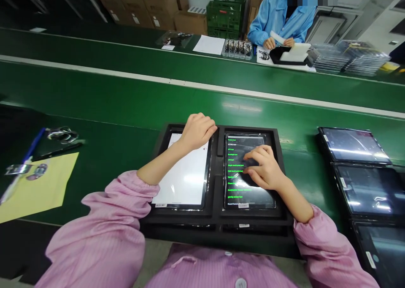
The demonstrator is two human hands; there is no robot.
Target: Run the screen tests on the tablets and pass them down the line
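Note:
A black foam tray (218, 186) lies in front of me with two tablets side by side in it. The left tablet (180, 180) has a mostly white screen. My left hand (198, 131) is over its top right part, fingers curled and bent down; whatever lies under them is hidden. On the right tablet (236, 186), a dark screen carries a list of green text lines. My right hand (264, 166) is over that screen, thumb and forefinger apart, their tips at or just above the glass. It holds nothing.
More tablets in black trays (368, 188) lie at the right. A yellow sheet (53, 186), a blue pen (34, 144) and a clear coil lie left. Across the green bench a co-worker in a blue jacket (268, 13) handles a white piece beside stacked clear trays (363, 58).

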